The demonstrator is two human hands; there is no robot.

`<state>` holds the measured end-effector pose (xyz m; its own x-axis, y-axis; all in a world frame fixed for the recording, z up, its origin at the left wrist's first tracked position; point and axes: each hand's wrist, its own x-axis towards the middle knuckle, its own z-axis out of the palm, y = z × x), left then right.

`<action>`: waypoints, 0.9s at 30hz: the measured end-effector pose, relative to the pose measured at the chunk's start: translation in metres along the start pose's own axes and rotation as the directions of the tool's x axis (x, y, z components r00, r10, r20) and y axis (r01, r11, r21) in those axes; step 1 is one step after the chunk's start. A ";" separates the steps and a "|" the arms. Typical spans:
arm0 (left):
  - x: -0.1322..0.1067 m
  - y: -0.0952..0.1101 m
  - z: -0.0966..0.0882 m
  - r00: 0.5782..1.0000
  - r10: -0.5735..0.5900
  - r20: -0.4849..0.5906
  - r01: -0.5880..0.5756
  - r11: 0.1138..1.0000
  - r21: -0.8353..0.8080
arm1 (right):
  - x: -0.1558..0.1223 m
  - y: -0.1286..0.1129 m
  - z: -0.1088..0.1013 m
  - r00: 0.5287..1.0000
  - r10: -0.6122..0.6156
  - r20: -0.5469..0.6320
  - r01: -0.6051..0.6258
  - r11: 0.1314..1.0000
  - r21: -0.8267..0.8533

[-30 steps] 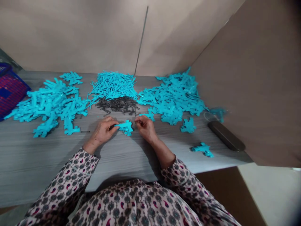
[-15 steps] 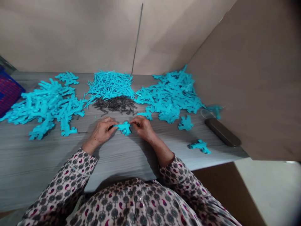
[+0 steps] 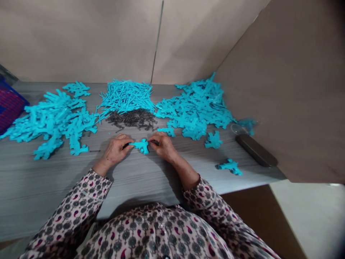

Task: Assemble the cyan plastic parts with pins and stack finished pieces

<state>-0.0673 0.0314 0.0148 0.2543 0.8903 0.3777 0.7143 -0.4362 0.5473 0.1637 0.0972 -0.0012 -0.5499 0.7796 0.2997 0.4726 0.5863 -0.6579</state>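
Note:
A small turquoise toy pistol [image 3: 141, 145] lies between my hands, low over the table, its barrel to the left and its grip to the lower right. My left hand [image 3: 117, 149] pinches the barrel's end between thumb and fingertips. At the pistol's rear is my right hand [image 3: 163, 145], thumb and forefinger pressed together and touching or nearly touching it. Whether a small part sits in that pinch is hidden. Just beyond the hands spreads a pile of dark pins or springs [image 3: 132, 119], with a heap of thin turquoise sticks [image 3: 126, 96] behind it.
Turquoise toy pistol pieces form a pile [image 3: 51, 117] on the left and another [image 3: 196, 108] on the right. One pistol [image 3: 230, 167] lies apart at right, near a dark oblong case [image 3: 256, 151]. Tall boards [image 3: 296, 90] wall the table's back and right. A blue-red basket [image 3: 10, 104] stands far left.
The toy pistol has turned slightly between my hands, so its outline shows more plainly. My right hand has shifted a little left, closer to its rear.

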 end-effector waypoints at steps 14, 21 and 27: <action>0.001 0.004 -0.001 0.999 -0.038 0.005 0.038 0.998 -0.056 | -0.001 -0.005 -0.003 1.000 0.004 0.024 -0.003 0.999 -0.038; 0.000 0.002 -0.001 1.000 -0.022 0.013 0.023 0.997 -0.072 | 0.000 -0.008 -0.004 0.999 0.002 0.045 0.000 0.999 -0.047; 0.000 0.000 0.000 1.000 -0.009 0.017 0.009 1.000 -0.028 | -0.001 -0.006 -0.005 0.999 -0.002 0.038 0.004 0.999 -0.044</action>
<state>-0.0673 0.0312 0.0149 0.2590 0.8962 0.3602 0.6979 -0.4314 0.5716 0.1643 0.0938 0.0058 -0.5768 0.7693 0.2747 0.5002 0.5984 -0.6259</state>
